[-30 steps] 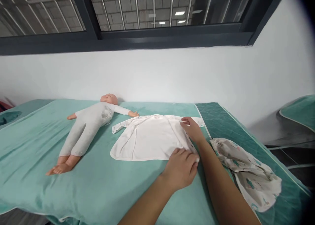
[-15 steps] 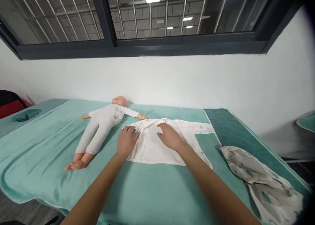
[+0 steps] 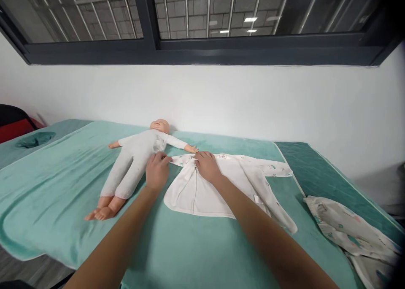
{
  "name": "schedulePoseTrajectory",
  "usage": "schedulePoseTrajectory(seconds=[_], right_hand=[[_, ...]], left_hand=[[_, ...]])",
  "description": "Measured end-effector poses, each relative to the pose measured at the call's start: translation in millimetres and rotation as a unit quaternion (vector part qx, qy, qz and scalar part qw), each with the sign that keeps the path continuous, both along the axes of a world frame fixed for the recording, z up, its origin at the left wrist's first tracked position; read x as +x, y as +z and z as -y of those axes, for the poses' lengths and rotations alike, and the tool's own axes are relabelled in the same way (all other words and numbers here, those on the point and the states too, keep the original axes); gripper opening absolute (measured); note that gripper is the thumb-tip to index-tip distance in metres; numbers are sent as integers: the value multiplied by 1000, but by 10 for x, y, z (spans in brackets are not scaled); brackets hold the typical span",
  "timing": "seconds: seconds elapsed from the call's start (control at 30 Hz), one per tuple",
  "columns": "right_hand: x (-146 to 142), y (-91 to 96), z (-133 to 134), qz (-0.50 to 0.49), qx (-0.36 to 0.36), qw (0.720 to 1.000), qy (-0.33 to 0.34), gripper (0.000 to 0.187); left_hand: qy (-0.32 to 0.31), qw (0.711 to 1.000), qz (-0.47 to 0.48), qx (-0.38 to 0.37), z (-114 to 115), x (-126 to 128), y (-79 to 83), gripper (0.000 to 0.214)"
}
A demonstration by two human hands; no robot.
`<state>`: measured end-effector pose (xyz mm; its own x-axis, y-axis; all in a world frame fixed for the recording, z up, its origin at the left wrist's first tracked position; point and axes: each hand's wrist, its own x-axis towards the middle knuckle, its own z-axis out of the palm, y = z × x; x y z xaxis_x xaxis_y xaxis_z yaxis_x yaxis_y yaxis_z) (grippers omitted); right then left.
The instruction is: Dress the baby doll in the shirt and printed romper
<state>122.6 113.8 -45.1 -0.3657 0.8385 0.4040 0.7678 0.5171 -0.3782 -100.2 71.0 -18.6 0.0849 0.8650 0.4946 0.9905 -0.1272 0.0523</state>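
Note:
A small white baby top [image 3: 218, 187] with a faint print lies spread on the green cloth, its inner side showing. My left hand [image 3: 157, 169] pinches the cuff end of its left sleeve [image 3: 181, 159], which is stretched out sideways. At the shoulder of that same sleeve, the fingers of my right hand [image 3: 207, 166] are closed on the gathered fabric. The other sleeve [image 3: 276, 168] extends flat to the right. Just behind my left hand lies a baby doll [image 3: 141, 149] on its back in a white bodysuit, one arm reaching toward the top.
Printed baby clothing [image 3: 348, 225] lies crumpled at the right. The green cloth [image 3: 190, 251] covers the table, which meets a white wall [image 3: 202, 99] under a dark-framed window [image 3: 202, 52]. A black and red item [image 3: 14, 124] stands at the far left.
My left hand has moved left and drawn the left sleeve out straight. My right hand has shifted to the shoulder, and the fabric there is now bunched. The camera view has shifted slightly.

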Motion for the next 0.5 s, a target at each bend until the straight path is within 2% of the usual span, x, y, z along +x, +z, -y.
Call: schedulePoseTrajectory(seconds=[0.07,0.17,0.3,0.4,0.5], right_hand=[[5,-1,7,-8,6,1000,5,22],[-8,27,19,-26,9,1000,7,25],[-90,72,16,-70,-3,998,5,31],[-243,155,-144,-105,-29,994,5,32],[-544,284,-513,-130,-75,989,-6,37]], left_hand=[[-10,999,-3,33,-85,2,23,37],[-3,1000,1,28,-129,73,2,38],[-25,999,16,-12,58,120,-37,45],[-48,998,44,14,214,-72,84,43],[-3,997,70,45,227,-521,294,36]])
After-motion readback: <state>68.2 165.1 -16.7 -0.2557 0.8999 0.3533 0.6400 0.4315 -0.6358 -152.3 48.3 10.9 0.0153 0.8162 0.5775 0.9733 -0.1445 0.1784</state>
